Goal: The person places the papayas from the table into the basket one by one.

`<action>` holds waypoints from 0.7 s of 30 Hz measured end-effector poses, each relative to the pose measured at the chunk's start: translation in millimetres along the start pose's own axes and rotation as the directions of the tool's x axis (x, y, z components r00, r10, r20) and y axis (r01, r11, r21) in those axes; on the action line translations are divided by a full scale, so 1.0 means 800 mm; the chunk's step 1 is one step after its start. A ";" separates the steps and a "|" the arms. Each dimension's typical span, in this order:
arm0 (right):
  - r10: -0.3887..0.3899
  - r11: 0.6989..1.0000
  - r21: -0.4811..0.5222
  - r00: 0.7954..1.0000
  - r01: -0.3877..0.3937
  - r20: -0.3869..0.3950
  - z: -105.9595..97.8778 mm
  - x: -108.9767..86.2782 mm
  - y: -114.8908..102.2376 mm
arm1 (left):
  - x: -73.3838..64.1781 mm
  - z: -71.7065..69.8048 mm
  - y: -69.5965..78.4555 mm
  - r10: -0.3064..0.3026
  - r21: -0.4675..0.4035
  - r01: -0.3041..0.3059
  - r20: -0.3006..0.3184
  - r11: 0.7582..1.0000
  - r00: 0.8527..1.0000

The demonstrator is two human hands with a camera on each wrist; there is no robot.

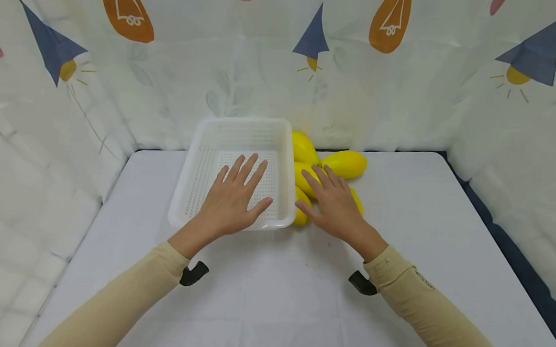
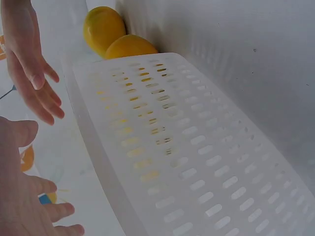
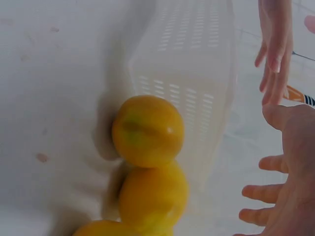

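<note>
A white perforated plastic basket [image 1: 242, 132] stands toward the back of the table. Over its near part my left hand [image 1: 229, 200] is held with fingers spread and nothing in its grasp. Several yellow mangoes [image 1: 345, 164] lie close together against the basket's right side. My right hand [image 1: 336, 205] hovers above them, fingers extended, hiding part of the pile. In the right wrist view, one rounded mango [image 3: 147, 130] sits beside the basket's slotted wall, below the right hand's fingers. The left wrist view shows more yellow through the basket's slots [image 2: 147, 123].
A white cloth covers the table [image 1: 271, 299]. Behind it hangs a pale curtain [image 1: 265, 63] printed with lamps and bulbs, and similar sheets enclose both sides. Dark fabric [image 1: 506, 232] shows past the right edge. Each wrist carries a black camera mount [image 1: 194, 274].
</note>
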State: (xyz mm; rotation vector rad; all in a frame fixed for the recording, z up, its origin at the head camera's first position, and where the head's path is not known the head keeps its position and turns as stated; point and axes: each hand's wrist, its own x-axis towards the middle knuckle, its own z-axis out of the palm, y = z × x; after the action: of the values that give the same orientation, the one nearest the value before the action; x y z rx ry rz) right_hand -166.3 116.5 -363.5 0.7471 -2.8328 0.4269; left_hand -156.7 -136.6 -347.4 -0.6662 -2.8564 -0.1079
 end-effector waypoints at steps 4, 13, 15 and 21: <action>0.019 1.000 0.004 1.000 -0.019 0.005 0.000 -0.002 0.003 | -0.001 0.001 -0.002 0.000 0.006 0.000 -0.005 1.000 1.000; 0.042 0.999 0.014 0.999 -0.042 0.004 0.002 -0.006 0.010 | -0.005 0.001 -0.008 -0.016 -0.004 0.016 0.003 1.000 1.000; 0.048 0.999 0.015 0.999 -0.048 0.005 0.002 -0.007 0.012 | -0.006 0.000 -0.009 -0.020 -0.007 0.020 0.006 1.000 1.000; 0.062 0.998 0.011 0.998 -0.062 0.002 0.003 -0.011 0.017 | -0.009 -0.002 -0.013 -0.029 -0.016 0.029 0.013 0.999 0.999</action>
State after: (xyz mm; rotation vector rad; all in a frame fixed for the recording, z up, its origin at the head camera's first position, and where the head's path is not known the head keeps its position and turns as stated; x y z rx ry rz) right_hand -166.2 131.1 -370.7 0.6631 -2.8637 0.4520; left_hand -154.6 -149.4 -347.8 -0.6303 -2.8806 -0.1317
